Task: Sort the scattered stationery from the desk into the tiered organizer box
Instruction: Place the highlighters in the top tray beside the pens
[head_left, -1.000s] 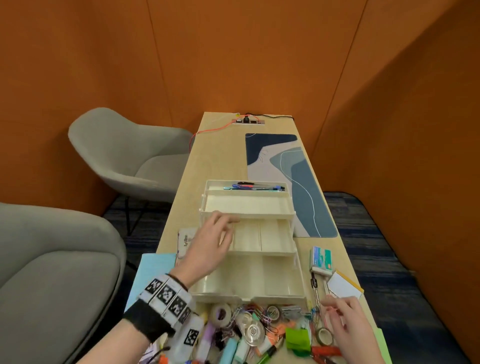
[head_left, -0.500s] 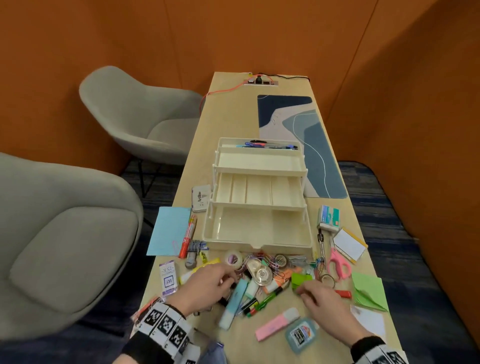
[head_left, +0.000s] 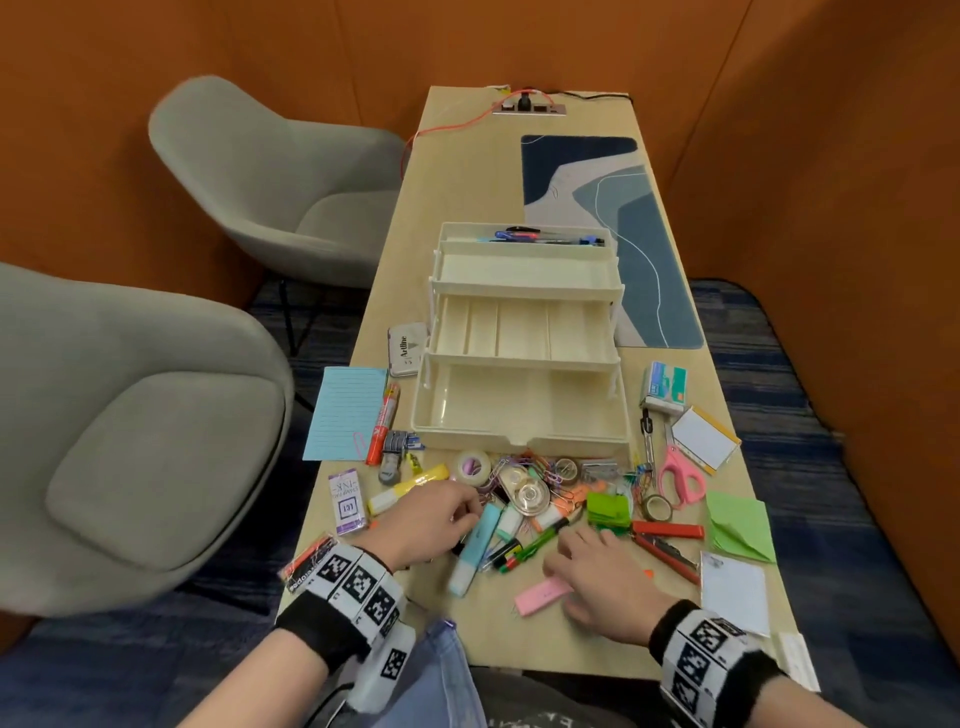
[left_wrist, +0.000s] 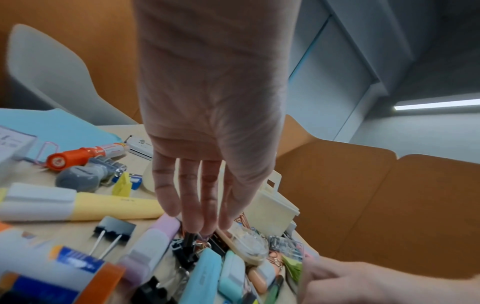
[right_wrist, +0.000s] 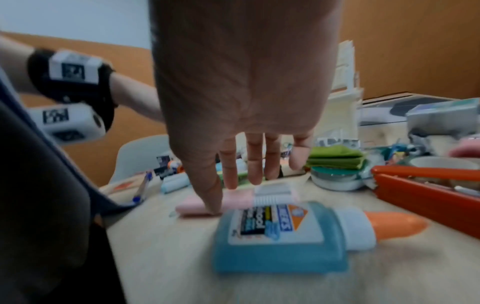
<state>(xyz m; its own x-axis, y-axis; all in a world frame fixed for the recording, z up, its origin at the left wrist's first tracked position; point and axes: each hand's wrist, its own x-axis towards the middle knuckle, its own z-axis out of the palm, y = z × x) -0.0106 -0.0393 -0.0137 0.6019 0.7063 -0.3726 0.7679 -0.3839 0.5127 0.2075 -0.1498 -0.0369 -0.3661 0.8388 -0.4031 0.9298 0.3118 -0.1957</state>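
The cream tiered organizer (head_left: 522, 291) stands open mid-desk, with pens (head_left: 545, 239) in its top tier and the lower tiers bare. Below it lies a pile of stationery: tape rolls (head_left: 472, 466), paper clips, highlighters and markers. My left hand (head_left: 465, 512) (left_wrist: 202, 226) reaches into the pile, fingers straight, tips touching black binder clips (left_wrist: 188, 241) beside a blue highlighter (head_left: 474, 548). My right hand (head_left: 576, 551) (right_wrist: 233, 193) hovers with fingers extended, its thumb pressing on a pink highlighter (head_left: 543, 596) (right_wrist: 233, 199). A blue glue bottle (right_wrist: 280, 236) lies under its palm.
Two grey chairs (head_left: 156, 441) stand left of the desk. A blue notepad (head_left: 345, 410), red marker (head_left: 383, 423) and ink box (head_left: 347, 499) lie left of the pile. Pink scissors (head_left: 680, 475), an orange stapler (head_left: 667, 543), green paper (head_left: 740, 527) and a staples box (head_left: 665, 387) lie right.
My left hand left the organizer's middle tier and came down to the pile. My right hand drew back toward the near edge onto the pink highlighter. The view tilted downward.
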